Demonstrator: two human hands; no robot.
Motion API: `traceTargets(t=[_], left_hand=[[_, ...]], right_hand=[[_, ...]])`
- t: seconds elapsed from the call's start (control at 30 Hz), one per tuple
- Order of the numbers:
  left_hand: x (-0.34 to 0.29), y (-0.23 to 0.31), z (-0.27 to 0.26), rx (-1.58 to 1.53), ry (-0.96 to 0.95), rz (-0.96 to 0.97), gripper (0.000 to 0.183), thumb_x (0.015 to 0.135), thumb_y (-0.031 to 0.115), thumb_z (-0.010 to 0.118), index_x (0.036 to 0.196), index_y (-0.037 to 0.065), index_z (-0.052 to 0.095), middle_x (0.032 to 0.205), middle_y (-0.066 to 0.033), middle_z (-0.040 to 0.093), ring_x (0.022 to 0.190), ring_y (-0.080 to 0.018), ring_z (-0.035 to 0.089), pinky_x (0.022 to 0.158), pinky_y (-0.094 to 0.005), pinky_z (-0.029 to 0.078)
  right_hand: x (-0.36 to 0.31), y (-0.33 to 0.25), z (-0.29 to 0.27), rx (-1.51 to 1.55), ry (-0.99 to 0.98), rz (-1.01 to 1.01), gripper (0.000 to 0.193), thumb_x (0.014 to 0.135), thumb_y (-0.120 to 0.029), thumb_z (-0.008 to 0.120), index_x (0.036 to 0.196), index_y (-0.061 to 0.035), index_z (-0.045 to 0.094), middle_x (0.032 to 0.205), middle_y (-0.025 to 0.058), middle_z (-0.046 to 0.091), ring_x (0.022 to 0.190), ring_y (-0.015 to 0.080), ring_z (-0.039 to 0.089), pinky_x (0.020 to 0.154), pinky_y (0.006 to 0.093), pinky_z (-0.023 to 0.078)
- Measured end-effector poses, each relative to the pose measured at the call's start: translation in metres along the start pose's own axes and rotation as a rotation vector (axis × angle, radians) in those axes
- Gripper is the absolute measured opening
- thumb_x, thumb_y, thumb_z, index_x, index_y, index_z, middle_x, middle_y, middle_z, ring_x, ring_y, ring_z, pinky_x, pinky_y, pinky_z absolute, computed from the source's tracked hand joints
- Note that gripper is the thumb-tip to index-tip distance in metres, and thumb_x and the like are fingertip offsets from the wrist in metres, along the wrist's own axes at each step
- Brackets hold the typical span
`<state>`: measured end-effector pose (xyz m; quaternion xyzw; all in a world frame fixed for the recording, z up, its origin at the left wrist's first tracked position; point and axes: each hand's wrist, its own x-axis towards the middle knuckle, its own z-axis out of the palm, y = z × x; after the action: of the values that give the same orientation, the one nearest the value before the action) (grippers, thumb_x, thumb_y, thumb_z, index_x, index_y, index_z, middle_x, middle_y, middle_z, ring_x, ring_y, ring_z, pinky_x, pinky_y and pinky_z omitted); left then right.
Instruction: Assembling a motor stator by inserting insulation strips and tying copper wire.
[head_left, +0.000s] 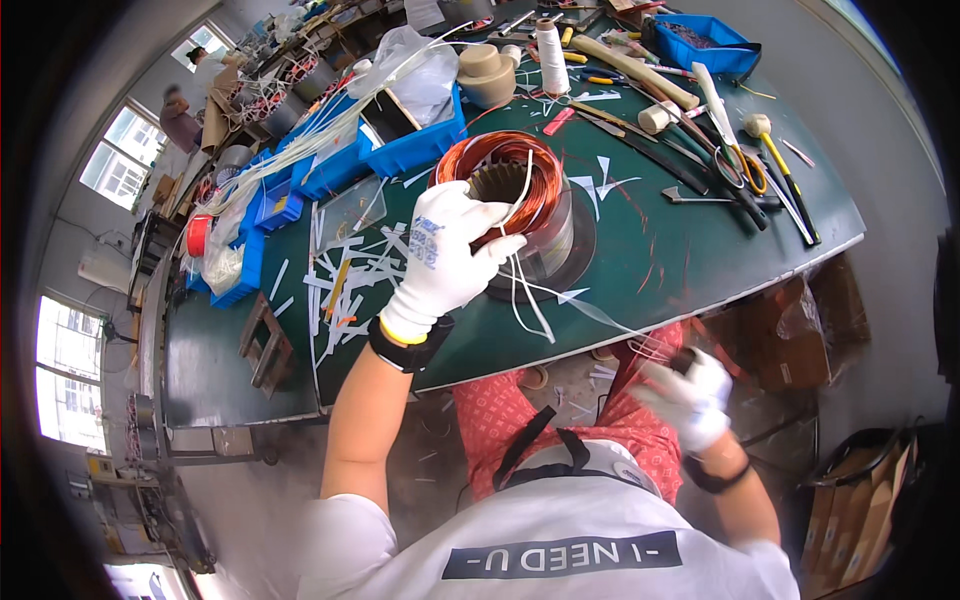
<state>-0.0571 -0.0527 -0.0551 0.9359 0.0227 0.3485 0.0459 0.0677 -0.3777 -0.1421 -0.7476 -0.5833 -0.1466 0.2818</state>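
A motor stator [548, 240] with a thick ring of copper winding [545, 165] stands near the table's front edge on a dark round base [585, 262]. My left hand [450, 245], in a white glove, grips the near left of the winding, thumb and fingers closed around it. A white sleeve [522, 195] curves past its fingertips, and loose white ends hang below. From the winding a thin pale cord [600, 318] stretches to my gloved right hand [690, 395], in front of the table edge over my lap. That hand is blurred by motion, its fingers closed on the cord; a small dark patch shows at its fingers.
White paper strips [345, 290] lie left of the stator. Blue bins [400, 145] and a bundle of white sleeves stand behind. At the right lie a mallet [757, 127], scissors [748, 170] and other tools. A thread cone [551, 60] stands at the back. Cardboard boxes [790, 335] sit beneath.
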Motion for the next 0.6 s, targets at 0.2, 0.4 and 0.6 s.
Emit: traceTargets(t=[0.2, 0.4, 0.6], left_hand=[[0.017, -0.019, -0.002, -0.193, -0.09, 0.077, 0.038, 0.072, 0.033, 0.082, 0.096, 0.005, 0.072, 0.089, -0.0108, 0.065, 0.103, -0.0322, 0.058, 0.094, -0.0434, 0.043], [0.015, 0.008, -0.018, 0.189, -0.084, 0.068, 0.085, 0.07, 0.071, 0.067, 0.129, 0.011, 0.059, 0.135, -0.0103, 0.052, 0.116, -0.0354, 0.05, 0.103, -0.0505, 0.033], [-0.033, 0.048, -0.004, -0.219, 0.132, -0.213, 0.02, 0.076, 0.025, 0.079, 0.09, 0.013, 0.071, 0.13, -0.0097, 0.059, 0.087, -0.0193, 0.059, 0.071, -0.033, 0.049]], right_hand=[[-0.283, 0.153, -0.081, -0.544, -0.407, 1.118, 0.035, 0.086, -0.034, 0.065, 0.071, -0.0029, 0.064, 0.072, 0.0186, 0.063, 0.067, 0.0374, 0.061, 0.062, 0.0469, 0.046], [-0.008, 0.038, -0.014, 0.23, -0.234, 0.601, 0.042, 0.076, -0.02, 0.076, 0.115, -0.0072, 0.067, 0.09, 0.0147, 0.068, 0.08, 0.0321, 0.065, 0.074, 0.0371, 0.052], [0.205, 0.017, 0.018, 0.842, -0.005, 0.161, 0.062, 0.082, -0.029, 0.076, 0.135, -0.0062, 0.053, 0.086, 0.0114, 0.066, 0.075, 0.0216, 0.064, 0.074, 0.0327, 0.053]])
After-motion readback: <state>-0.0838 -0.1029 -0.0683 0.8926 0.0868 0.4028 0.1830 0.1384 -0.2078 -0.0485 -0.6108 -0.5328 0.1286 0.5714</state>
